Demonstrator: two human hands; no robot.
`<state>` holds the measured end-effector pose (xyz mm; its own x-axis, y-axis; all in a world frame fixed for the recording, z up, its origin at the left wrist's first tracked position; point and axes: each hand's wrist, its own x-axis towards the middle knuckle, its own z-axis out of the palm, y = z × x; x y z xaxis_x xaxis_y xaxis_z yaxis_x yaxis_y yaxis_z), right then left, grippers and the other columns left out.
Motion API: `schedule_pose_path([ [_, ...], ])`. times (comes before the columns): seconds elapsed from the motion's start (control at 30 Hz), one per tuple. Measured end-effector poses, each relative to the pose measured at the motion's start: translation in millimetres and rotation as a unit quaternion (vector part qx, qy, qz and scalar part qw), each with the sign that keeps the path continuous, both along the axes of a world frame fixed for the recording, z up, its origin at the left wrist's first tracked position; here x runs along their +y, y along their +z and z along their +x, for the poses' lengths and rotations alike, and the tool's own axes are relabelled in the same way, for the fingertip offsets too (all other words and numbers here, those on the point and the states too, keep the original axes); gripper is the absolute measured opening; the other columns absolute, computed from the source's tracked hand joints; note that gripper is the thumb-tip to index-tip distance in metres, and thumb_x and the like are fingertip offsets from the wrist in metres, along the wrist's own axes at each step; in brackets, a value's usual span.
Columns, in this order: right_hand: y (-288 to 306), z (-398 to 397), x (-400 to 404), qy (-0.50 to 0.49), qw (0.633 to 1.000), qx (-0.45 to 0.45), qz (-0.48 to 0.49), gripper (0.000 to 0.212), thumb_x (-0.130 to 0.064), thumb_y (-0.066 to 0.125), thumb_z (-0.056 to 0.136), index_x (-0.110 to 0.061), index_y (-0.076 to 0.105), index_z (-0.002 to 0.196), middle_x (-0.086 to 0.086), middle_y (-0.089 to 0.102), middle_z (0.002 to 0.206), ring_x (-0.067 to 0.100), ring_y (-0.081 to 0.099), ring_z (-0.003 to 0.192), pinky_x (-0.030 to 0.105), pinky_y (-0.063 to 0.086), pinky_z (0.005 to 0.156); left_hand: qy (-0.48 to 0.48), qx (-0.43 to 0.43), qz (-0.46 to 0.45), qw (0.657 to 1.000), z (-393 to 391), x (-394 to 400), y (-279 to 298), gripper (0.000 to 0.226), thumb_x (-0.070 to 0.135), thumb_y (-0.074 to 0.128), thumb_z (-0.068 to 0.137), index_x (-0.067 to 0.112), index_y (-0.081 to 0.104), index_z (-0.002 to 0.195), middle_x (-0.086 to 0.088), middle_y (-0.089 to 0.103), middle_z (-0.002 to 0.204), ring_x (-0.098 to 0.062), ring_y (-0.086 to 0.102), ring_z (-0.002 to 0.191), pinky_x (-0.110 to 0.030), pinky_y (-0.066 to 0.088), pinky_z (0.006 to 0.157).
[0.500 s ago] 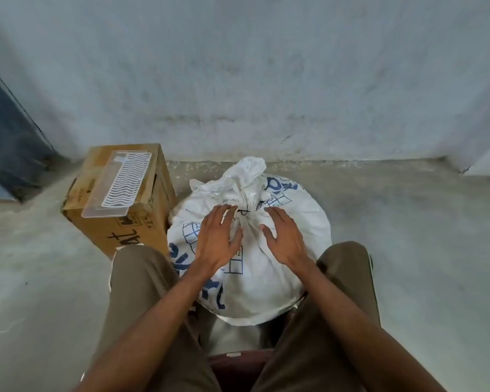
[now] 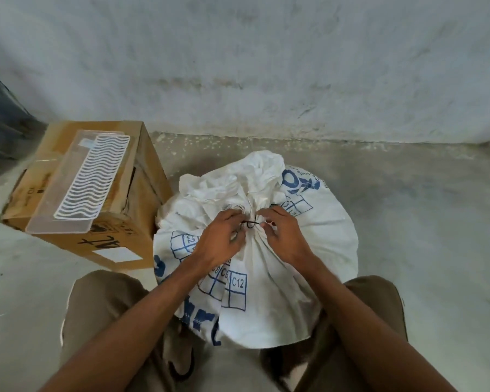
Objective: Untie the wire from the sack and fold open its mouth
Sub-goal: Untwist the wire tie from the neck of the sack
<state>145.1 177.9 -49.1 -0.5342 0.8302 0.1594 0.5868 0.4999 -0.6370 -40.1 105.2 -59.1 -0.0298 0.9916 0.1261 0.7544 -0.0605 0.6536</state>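
Observation:
A full white sack (image 2: 266,301) with blue printing stands on the floor between my knees. Its mouth is bunched into a neck, and the loose top flops back toward the wall. A thin black wire (image 2: 249,224) is wound around that neck. My left hand (image 2: 218,241) pinches the wire at the left side of the neck with curled fingers. My right hand (image 2: 283,236) pinches the wire's other end at the right side. Part of the wire is hidden under my fingers.
A brown cardboard box (image 2: 116,244) stands on the floor close to the left of the sack, with a clear plastic tray (image 2: 77,182) lying on top. A stained wall (image 2: 266,66) rises just behind. Bare concrete floor (image 2: 422,222) spreads to the right.
Both hands lay flat on the sack with fingers spread; now their fingers have curled in and closed on the wire at the neck.

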Motion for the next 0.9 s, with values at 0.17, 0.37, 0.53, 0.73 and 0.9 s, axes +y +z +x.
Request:
schedule_pose_path([
  [0.17,-13.7,-4.6,22.8,-0.011,1.000,0.008,-0.028,0.026,0.002,0.062,0.087,-0.012,0.075,0.104,0.002,0.065,0.102,0.012,0.064,0.087,0.031,0.055,0.083,0.036,-0.040,-0.033,0.998,-0.4,27.4,-6.3,0.018,0.019,0.069,0.089,0.018,0.077,0.105,0.007,0.063,0.106,-0.012,0.066,0.092,-0.030,0.055,0.085],
  [0.37,-22.3,-15.5,32.6,0.014,0.998,-0.055,-0.014,0.018,-0.009,0.060,0.091,-0.017,0.075,0.098,-0.001,0.065,0.096,0.019,0.063,0.087,0.043,0.055,0.075,0.035,-0.020,-0.065,0.997,-4.5,33.6,-11.6,0.015,0.029,0.074,0.086,0.029,0.080,0.099,0.015,0.062,0.097,-0.008,0.063,0.088,-0.036,0.057,0.079],
  [0.53,-17.2,-15.9,26.3,0.018,0.994,-0.107,-0.010,0.020,-0.014,0.058,0.094,-0.021,0.074,0.105,-0.002,0.060,0.105,0.022,0.062,0.094,0.043,0.056,0.074,0.009,0.086,-0.064,0.994,-3.7,23.6,-4.2,0.023,0.032,0.067,0.093,0.033,0.075,0.115,0.012,0.064,0.117,-0.019,0.065,0.100,-0.041,0.057,0.078],
  [0.73,-12.3,-19.9,17.2,0.001,0.992,-0.126,0.000,0.017,-0.004,0.056,0.090,-0.015,0.069,0.087,-0.001,0.054,0.098,0.023,0.059,0.083,0.042,0.053,0.067,0.012,0.129,0.003,0.992,0.2,5.1,-6.5,0.024,0.027,0.064,0.095,0.029,0.074,0.116,0.011,0.069,0.121,-0.024,0.071,0.097,-0.041,0.058,0.069],
  [0.9,-18.9,-15.6,15.8,-0.019,0.998,-0.056,-0.010,0.018,-0.001,0.062,0.085,-0.016,0.071,0.086,-0.003,0.059,0.091,0.015,0.060,0.080,0.043,0.055,0.071,0.023,0.154,0.024,0.987,5.8,6.8,-5.9,0.020,0.037,0.062,0.095,0.027,0.076,0.106,0.009,0.066,0.110,-0.023,0.070,0.079,-0.029,0.049,0.058],
])
